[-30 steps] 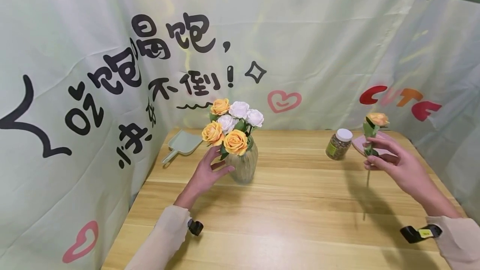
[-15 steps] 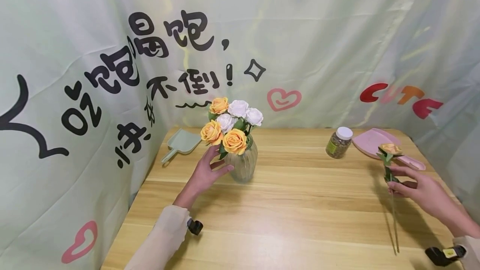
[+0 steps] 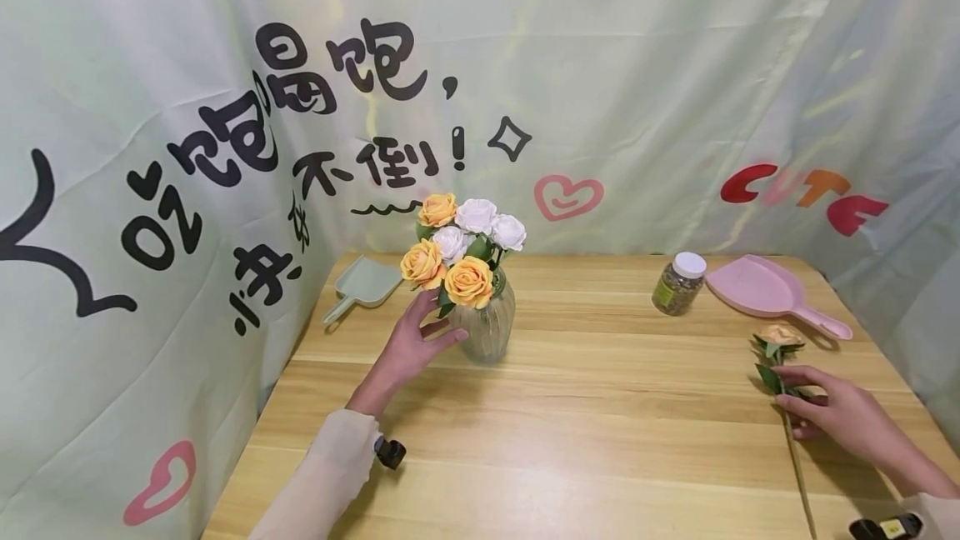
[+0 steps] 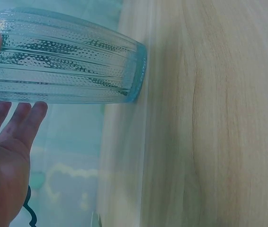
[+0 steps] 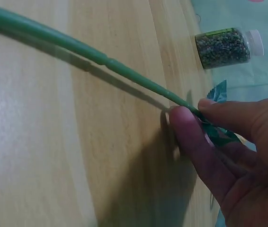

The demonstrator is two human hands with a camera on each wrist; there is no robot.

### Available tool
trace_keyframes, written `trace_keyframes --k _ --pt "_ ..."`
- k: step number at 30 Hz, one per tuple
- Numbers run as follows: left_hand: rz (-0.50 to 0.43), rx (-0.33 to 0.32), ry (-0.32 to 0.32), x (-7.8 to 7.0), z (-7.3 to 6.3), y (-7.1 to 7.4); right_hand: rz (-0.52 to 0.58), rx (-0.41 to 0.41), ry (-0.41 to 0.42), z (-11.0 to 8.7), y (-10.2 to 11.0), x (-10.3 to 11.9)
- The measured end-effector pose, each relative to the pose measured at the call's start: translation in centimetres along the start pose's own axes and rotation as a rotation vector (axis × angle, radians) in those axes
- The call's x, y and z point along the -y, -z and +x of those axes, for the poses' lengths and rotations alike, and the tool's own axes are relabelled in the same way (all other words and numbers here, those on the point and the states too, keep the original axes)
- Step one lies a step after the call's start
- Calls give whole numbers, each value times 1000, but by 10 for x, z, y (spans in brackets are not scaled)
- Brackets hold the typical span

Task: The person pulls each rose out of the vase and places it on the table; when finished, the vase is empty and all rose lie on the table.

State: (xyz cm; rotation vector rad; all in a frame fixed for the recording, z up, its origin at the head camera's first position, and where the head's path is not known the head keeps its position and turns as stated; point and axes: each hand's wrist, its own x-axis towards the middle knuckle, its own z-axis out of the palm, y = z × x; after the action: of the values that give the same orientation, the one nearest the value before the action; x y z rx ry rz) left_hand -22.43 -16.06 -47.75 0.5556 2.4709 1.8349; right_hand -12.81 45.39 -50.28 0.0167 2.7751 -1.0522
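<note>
- While the right hand [image 3: 843,415] pinches the stem of the orange rose [image 3: 780,334], low over the table's [image 3: 600,440] right side, a light hold should spare the leaves.
- The left hand [image 3: 408,348], fingers relaxed, rests against the vase [image 3: 487,336], best steadied gently.
- The bloom should clear the pink dustpan [image 3: 757,286].

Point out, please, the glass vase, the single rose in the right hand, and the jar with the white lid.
Glass vase [image 4: 72,61], left wrist view: on its ribbed side.
Single rose [image 3: 780,334], head view: on its blossom.
Jar [image 5: 223,48], right wrist view: on its body.
</note>
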Motion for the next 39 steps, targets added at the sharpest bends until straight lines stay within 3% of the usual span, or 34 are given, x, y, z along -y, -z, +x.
trace_keyframes --k 10,14,19,21,28,32,39 --pt "-5 -4 -5 1 0 1 34 -33 2 -2 -3 1" --pt "-5 -8 -11 1 1 1 33 -123 30 -5 2 2" --pt "-3 -7 -16 1 1 2 -51 -255 96 -4 13 16" --pt "-3 -8 -14 0 0 2 -50 -296 146 -1 16 28" --pt "-2 -11 -2 0 0 2 102 -351 333 17 16 76" --pt "-4 -8 0 1 1 1 124 -366 394 29 4 104" --pt "-4 -3 -6 4 1 -1 217 -322 461 53 -23 158"
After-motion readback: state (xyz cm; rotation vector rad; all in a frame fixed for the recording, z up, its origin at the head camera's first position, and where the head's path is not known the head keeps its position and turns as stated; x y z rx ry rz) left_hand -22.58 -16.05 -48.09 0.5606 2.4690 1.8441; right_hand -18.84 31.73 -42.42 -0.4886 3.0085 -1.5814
